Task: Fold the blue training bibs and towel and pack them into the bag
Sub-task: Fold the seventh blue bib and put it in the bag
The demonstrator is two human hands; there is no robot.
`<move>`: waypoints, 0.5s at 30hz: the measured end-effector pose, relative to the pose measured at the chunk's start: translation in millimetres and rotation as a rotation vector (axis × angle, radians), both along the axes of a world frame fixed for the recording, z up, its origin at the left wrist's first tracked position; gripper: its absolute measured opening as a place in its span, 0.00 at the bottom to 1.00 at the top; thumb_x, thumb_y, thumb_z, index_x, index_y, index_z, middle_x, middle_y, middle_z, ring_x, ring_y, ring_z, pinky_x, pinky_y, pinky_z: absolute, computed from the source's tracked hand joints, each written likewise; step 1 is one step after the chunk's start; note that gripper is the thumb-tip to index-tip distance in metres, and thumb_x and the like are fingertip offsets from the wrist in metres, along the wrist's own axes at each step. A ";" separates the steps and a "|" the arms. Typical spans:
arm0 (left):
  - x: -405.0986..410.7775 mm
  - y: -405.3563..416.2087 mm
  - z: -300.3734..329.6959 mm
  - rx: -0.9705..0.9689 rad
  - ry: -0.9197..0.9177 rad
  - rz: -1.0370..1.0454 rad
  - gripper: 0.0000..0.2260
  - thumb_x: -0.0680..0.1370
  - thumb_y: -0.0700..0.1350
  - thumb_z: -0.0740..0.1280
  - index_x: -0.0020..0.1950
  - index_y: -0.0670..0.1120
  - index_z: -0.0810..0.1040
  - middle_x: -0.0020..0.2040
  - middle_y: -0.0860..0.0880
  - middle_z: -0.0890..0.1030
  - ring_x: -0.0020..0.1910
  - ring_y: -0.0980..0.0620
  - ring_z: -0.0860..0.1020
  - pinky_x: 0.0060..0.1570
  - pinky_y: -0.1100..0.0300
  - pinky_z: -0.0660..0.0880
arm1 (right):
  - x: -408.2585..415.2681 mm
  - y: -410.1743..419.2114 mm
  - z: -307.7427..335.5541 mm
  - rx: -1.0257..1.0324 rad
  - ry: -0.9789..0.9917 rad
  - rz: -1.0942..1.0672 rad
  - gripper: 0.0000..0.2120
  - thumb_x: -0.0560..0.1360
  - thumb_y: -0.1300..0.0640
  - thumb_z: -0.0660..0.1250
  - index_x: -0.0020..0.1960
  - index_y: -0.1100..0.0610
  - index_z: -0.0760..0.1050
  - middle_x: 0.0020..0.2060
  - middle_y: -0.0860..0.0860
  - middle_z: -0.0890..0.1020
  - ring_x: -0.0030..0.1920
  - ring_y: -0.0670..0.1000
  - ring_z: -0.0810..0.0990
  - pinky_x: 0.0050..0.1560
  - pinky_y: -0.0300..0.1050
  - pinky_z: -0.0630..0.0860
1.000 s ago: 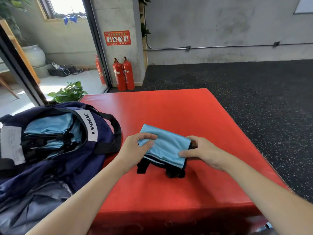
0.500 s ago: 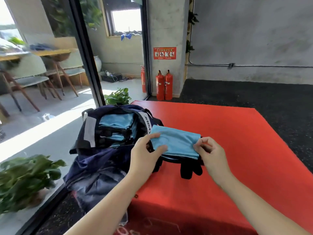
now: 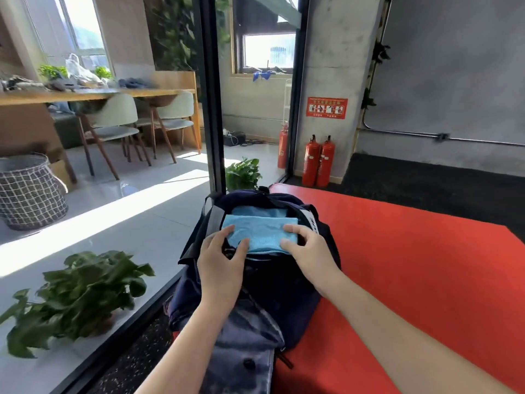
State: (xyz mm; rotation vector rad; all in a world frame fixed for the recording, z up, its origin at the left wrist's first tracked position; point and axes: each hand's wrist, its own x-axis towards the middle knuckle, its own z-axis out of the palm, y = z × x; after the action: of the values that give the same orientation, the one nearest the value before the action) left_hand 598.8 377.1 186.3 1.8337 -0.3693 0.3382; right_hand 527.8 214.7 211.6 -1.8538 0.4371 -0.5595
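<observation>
Over the bag's mouth, left hand (image 3: 220, 261) and right hand (image 3: 305, 247) pinch either end of a folded blue bib (image 3: 260, 234), fingers on top, lowering it into the bag (image 3: 284, 294). More blue fabric (image 3: 257, 211) already sits inside, just behind it. Packing step, I'd say, well along. Next: push the bib flat, let go, and draw both hands clear of the opening on the red mat (image 3: 412, 265).

Gym — red mat (image 3: 412, 265), rubber floor (image 3: 443, 177), extinguishers (image 3: 318, 162).
</observation>
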 end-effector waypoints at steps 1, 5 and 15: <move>8.6 -1.0 -0.1 0.008 0.014 -0.001 0.18 0.77 0.51 0.73 0.66 0.51 0.79 0.61 0.55 0.77 0.59 0.59 0.74 0.61 0.67 0.65 | 10.5 0.3 0.1 0.010 0.017 -0.005 0.15 0.76 0.58 0.71 0.63 0.51 0.79 0.57 0.43 0.80 0.60 0.42 0.76 0.63 0.36 0.69; 45.1 -14.1 4.4 0.087 0.040 -0.039 0.18 0.78 0.51 0.72 0.67 0.50 0.79 0.62 0.53 0.78 0.60 0.57 0.74 0.60 0.67 0.64 | 46.1 -6.6 0.7 0.043 0.055 -0.057 0.15 0.78 0.58 0.68 0.64 0.51 0.78 0.59 0.45 0.79 0.54 0.40 0.77 0.54 0.32 0.70; 134.1 -64.0 24.7 0.459 0.060 -0.308 0.22 0.79 0.53 0.69 0.72 0.47 0.75 0.69 0.49 0.78 0.69 0.51 0.73 0.69 0.60 0.64 | 86.0 -41.4 2.4 -0.139 0.243 -0.148 0.20 0.82 0.52 0.62 0.73 0.51 0.71 0.52 0.44 0.79 0.56 0.56 0.80 0.52 0.45 0.71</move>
State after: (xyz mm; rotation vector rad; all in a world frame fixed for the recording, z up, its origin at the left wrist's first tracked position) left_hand 732.9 313.1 210.9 2.1842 -0.7234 -0.0207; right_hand 613.8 173.3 214.0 -2.0441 0.7166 -0.4748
